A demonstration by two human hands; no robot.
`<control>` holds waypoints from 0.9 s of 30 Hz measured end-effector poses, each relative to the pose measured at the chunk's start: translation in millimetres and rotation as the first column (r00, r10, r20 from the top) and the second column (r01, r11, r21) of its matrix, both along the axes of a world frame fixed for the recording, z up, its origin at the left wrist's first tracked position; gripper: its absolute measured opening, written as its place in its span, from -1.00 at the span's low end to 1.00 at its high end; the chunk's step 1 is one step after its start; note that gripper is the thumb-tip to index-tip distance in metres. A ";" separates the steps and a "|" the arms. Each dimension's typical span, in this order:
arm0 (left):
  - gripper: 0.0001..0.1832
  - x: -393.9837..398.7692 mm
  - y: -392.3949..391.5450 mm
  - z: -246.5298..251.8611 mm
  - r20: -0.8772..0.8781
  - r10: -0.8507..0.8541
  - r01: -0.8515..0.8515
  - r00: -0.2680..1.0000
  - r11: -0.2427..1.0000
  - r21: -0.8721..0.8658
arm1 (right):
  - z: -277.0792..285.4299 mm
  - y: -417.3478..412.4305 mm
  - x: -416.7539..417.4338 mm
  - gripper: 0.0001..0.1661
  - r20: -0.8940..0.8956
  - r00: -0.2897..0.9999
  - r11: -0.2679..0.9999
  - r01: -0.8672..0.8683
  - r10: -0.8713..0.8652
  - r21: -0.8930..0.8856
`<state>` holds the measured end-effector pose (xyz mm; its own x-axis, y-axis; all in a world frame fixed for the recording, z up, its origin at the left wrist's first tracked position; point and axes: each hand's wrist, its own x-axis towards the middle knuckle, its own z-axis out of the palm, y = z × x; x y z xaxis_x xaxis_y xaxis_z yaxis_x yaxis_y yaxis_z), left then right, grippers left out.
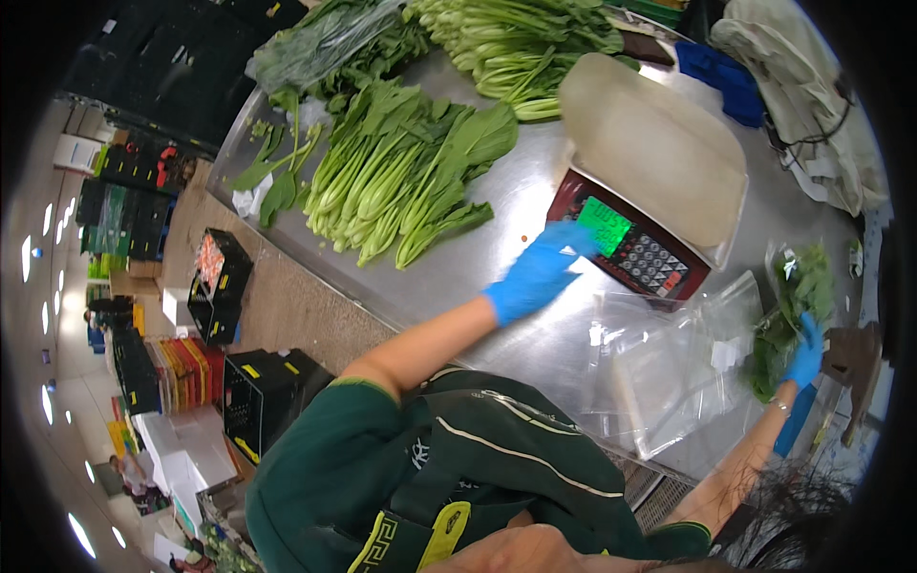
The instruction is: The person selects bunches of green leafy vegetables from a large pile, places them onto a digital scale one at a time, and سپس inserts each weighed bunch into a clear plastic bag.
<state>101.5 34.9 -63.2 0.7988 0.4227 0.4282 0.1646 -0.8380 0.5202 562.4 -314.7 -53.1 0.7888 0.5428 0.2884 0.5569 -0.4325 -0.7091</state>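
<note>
My left hand (537,272), in a blue glove and blurred, is beside the lit green display of a red digital scale (634,251), its fingers apart over the scale's left edge. The scale's wide tray (655,143) holds nothing. My right hand (806,358), also blue-gloved, grips leafy greens in a clear plastic bag (806,283) at the table's right side. Between my hands, clear plastic bags (666,372) lie flat. A pile of green leafy stalks (387,179) rests left of the scale, and another pile (501,43) lies behind.
All this is on a steel table (308,251) with a raised rim. A blue cloth (723,82) and a pale cloth bag (795,93) lie at the back right. Black crates (261,401) stand on the floor at the left, near stacked red and yellow crates (186,369).
</note>
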 end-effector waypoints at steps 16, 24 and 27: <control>-0.61 -241.3 98.4 -35.3 -0.578 0.235 -0.286 0.782 0.958 0.003 | -84.8 364.3 -548.2 -0.47 -0.845 -0.295 0.889 0.035 0.446 0.457; -0.55 -219.4 184.3 -72.0 -0.417 0.397 -0.491 0.817 0.860 -0.143 | -115.9 364.6 -533.2 -0.51 -0.877 -0.233 0.908 0.115 0.420 0.404; -0.51 -261.6 174.1 -69.7 -0.148 0.112 -0.170 0.983 0.228 -0.959 | -82.6 370.8 -539.7 -0.42 -0.777 -0.379 0.859 0.118 0.503 0.499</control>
